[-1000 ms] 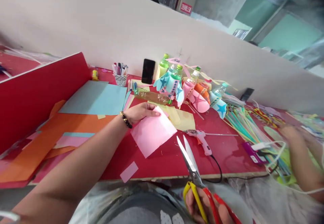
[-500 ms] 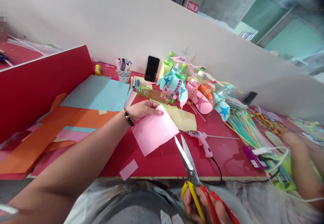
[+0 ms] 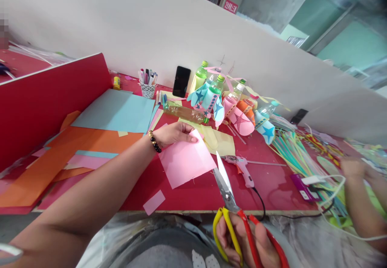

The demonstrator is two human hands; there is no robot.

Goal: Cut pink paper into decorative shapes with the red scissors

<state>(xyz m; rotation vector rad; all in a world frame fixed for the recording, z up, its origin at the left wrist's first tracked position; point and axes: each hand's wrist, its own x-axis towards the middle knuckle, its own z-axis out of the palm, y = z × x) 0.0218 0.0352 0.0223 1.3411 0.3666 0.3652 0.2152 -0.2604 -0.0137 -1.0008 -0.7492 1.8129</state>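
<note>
My left hand [image 3: 177, 134] pinches the upper edge of a pink paper sheet [image 3: 186, 161] between thumb and fingers, holding it over the red table. In my right hand [image 3: 244, 239] is a pair of scissors [image 3: 227, 195] with one yellow and one red handle. The blades are parted, and the lower one meets the right corner of the pink sheet. A small pink paper scrap [image 3: 154, 202] lies at the table's front edge. To the right of the sheet rests a pink glue gun [image 3: 244, 171]. Yellow paper pieces [image 3: 222, 142] lie behind the sheet.
Bottles dressed with coloured paper [image 3: 215, 96] stand at the back, beside a black phone [image 3: 181, 81] and a pen cup [image 3: 148, 88]. A bottle [image 3: 184, 112] lies on its side. Blue paper [image 3: 117, 110] is stacked left. Another person's arm [image 3: 358, 195] is at the right.
The scissors have moved up and slightly right, their blades opening wider and reaching the sheet's corner. My left hand and the pink sheet have shifted slightly right.
</note>
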